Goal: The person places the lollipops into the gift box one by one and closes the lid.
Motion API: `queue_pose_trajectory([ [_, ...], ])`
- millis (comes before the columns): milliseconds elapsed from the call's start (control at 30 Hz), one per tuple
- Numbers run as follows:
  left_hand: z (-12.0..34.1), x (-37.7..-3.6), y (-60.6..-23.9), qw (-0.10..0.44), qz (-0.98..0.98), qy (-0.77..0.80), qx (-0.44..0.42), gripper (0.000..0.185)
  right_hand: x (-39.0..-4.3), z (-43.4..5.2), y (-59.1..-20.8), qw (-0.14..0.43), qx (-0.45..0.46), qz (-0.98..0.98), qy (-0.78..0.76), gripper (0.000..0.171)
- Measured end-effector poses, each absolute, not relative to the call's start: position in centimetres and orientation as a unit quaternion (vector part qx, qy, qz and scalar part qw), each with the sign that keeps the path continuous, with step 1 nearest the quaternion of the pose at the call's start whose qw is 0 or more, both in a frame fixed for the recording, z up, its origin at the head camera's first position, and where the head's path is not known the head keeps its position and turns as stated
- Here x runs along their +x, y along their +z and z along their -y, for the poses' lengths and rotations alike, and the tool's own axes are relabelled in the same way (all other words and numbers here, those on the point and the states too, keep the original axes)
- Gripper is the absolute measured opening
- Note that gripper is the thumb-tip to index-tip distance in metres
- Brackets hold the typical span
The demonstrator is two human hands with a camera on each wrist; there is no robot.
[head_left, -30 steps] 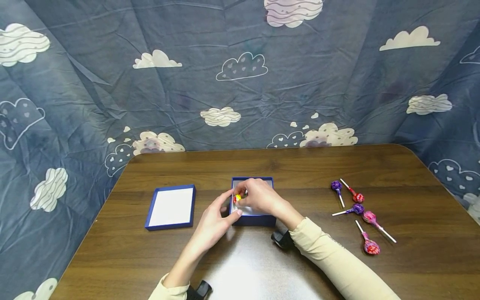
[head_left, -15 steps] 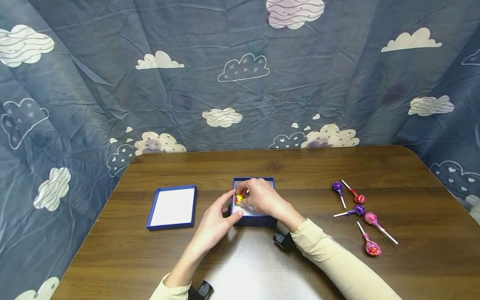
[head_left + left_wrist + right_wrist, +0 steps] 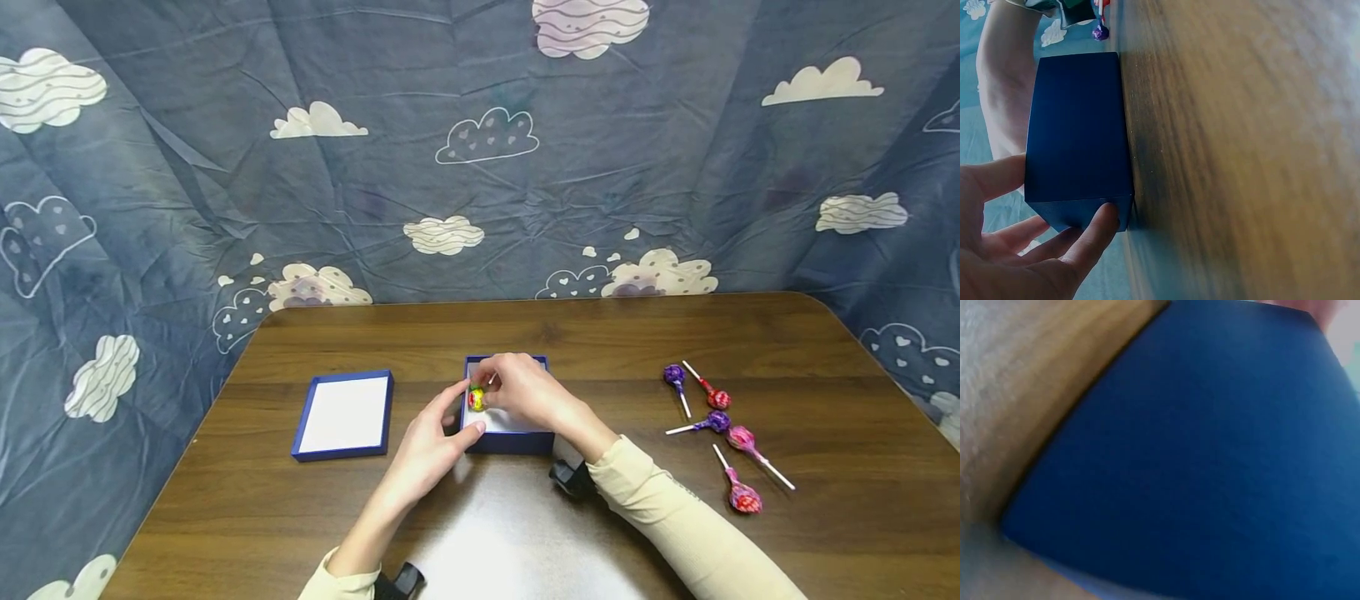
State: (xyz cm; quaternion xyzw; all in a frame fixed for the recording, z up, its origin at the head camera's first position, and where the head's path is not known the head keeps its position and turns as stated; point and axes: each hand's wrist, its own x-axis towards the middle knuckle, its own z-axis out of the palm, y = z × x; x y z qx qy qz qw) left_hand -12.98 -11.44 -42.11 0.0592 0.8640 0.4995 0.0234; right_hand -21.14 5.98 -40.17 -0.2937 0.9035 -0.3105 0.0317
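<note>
A blue box [image 3: 510,442] with a white inside stands open at the middle of the table. My left hand [image 3: 426,446] holds its left side, thumb at the near rim; in the left wrist view, fingertips of the left hand [image 3: 1047,250] press the blue wall. My right hand [image 3: 528,397] reaches into the box from the right, fingers curled down. It pinches a lollipop [image 3: 477,399] in a yellow, red and green wrapper near the left inner wall. Most of its stick is hidden by the fingers. The right wrist view is filled by the box's wall [image 3: 1197,450].
A blue-edged lid [image 3: 347,412] lies to the left, white inside up. On the right are several lollipops: purple ones [image 3: 674,375], a red one [image 3: 717,399] and pink ones [image 3: 744,497]. A cloud-patterned cloth [image 3: 480,192] hangs behind the wooden table [image 3: 600,333].
My right hand has shifted slightly, and more of the yellow lollipop's wrapper shows beside the fingers. The left hand and box stay nearly as before.
</note>
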Motion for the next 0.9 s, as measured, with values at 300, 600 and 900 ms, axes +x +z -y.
queue_pose_trajectory([
  [300, 11.3, -12.9, -41.9, 0.027, -0.866, 0.497, 0.056, 0.062, -20.3, -7.5, -38.3, 0.015, -0.285, -0.895, -0.343, 0.022],
  [600, 11.3, -13.1, -41.7, 0.029, -0.866, 0.496, 0.054, 0.063, -18.9, -9.6, -36.7, -0.011, -0.310, -0.887, -0.342, 0.019],
  [900, 11.2, -12.9, -41.9, 0.034, -0.863, 0.502, 0.046, 0.063, -17.2, -12.2, -35.8, -0.001, -0.324, -0.880, -0.346, 0.018],
])
